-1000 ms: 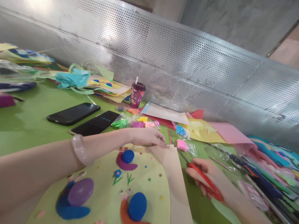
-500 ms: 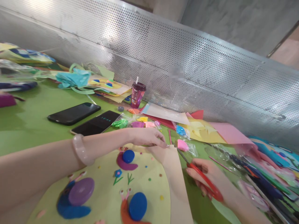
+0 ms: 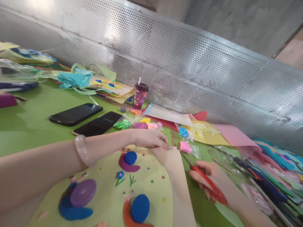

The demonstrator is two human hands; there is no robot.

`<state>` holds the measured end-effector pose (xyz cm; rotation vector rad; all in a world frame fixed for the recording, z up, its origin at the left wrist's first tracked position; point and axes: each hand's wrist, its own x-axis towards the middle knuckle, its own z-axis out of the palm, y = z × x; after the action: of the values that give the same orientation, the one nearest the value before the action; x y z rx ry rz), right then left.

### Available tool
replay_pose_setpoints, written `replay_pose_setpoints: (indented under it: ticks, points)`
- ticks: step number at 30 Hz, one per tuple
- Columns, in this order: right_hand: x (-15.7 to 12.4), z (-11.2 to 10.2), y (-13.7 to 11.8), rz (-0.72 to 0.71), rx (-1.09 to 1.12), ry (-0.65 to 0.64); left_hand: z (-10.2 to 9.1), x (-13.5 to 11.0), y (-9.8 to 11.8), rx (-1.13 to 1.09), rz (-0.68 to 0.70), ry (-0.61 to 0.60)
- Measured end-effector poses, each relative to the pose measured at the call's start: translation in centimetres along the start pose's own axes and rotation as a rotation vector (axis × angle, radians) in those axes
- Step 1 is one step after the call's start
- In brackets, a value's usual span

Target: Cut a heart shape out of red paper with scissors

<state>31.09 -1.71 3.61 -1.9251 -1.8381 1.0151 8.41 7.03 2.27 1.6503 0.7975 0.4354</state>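
Observation:
In the head view, a pale cream sheet (image 3: 180,176) lies in front of me with a rounded yellow paper piece (image 3: 109,195) on it. Clay snails with blue and purple shells, a small flower and dots decorate the yellow piece. My left hand (image 3: 151,138) reaches across the top and pinches the sheet's far edge near its right corner. A pair of red-handled scissors (image 3: 208,183) is gripped in my right hand (image 3: 210,179), right of the sheet. Their blades point toward that corner; the tips are partly hidden behind it.
Beyond my left arm lie two phones (image 3: 75,114) and bags of coloured clay (image 3: 121,124). A purple cup (image 3: 140,96) with a straw stands by the perforated metal panel (image 3: 151,56). Coloured papers (image 3: 205,132) run along the back; plastic bags and tools (image 3: 265,179) crowd the right.

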Motion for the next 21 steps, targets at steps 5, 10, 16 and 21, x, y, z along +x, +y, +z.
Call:
replay_pose_setpoints:
  ticks: [5, 10, 16, 21]
  points:
    - [-0.06, 0.07, -0.03, 0.014, -0.004, -0.002, -0.06, 0.03, -0.01, 0.002, 0.001, -0.001]
    - [-0.07, -0.09, -0.34, 0.035, -0.018, -0.001, -0.10, 0.11, -0.15, -0.003, -0.001, 0.003]
    - [0.07, -0.23, -0.35, 0.043, -0.026, -0.014, -0.23, 0.37, -0.51, -0.019, 0.007, -0.014]
    - [0.01, -0.16, -0.21, 0.037, -0.054, 0.007, -0.22, 0.36, -0.49, -0.019, -0.003, -0.007]
